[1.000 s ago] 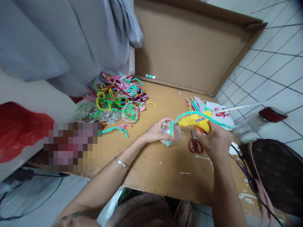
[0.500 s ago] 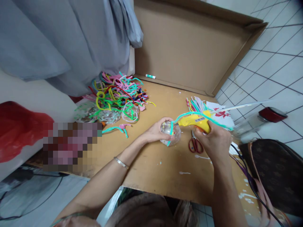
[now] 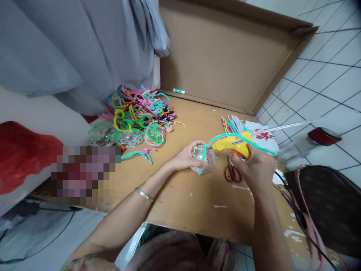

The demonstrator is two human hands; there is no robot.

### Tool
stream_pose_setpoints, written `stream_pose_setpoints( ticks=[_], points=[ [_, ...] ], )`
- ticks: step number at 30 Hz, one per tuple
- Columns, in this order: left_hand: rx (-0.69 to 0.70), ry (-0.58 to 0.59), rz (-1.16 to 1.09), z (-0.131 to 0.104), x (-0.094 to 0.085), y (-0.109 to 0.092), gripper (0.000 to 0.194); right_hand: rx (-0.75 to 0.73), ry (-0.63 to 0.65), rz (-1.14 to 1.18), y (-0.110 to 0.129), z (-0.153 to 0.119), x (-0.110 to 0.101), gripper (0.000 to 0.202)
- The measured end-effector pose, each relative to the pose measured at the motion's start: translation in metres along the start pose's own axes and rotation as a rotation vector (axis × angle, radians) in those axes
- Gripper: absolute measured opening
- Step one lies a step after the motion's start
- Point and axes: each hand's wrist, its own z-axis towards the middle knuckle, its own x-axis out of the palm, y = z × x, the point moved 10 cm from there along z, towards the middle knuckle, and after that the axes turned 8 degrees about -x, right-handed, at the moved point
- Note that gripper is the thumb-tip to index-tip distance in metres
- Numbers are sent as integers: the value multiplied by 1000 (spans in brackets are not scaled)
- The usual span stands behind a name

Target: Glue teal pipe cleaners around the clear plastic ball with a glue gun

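Note:
My left hand (image 3: 187, 157) is closed around a clear round plastic piece (image 3: 209, 165) low over the table. A turquoise fuzzy strip (image 3: 225, 135) runs down across the clear piece, and its long free part arches to the right over the glue gun. My right hand (image 3: 256, 169) grips the yellow glue gun (image 3: 231, 145), whose nozzle points left and meets the strip at the clear piece's edge. A clear glue stick (image 3: 282, 127) extends from the gun's rear. Red-handled scissors (image 3: 233, 174) lie under the gun, left of my right wrist.
Colourful fuzzy strips (image 3: 138, 109) are heaped at the back left beside clear round pieces (image 3: 131, 138). A cardboard sheet (image 3: 225, 56) stands behind. A glue tube (image 3: 179, 91) lies before it. More strips (image 3: 235, 124), a clear bottle (image 3: 299, 145), and a brown bag (image 3: 329, 203) are right.

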Motion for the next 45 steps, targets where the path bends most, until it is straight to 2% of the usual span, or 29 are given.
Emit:
stream_pose_setpoints(
  ticks=[4,10,15,22,27,38,45],
  points=[
    [-4,1,-2,0,0,0,72,45,32,-18,-4,0,3,28],
    [4,0,12,0,0,-1,71,-5,-6,-15,0,-1,2,27],
    [-6,-5,26,-1,1,-2,69,28,43,-24,-5,-2,8,29],
    [-8,-9,20,0,0,0,70,5,-13,3,-1,-1,0,25],
    [-12,-10,22,0,0,1,71,33,28,0,-3,-1,5,27],
    [-27,-3,-2,1,-1,3,72,64,-8,48,-10,-2,8,29],
    [-30,9,-19,2,1,5,73,13,19,87,-6,-3,13,25]
  ],
)
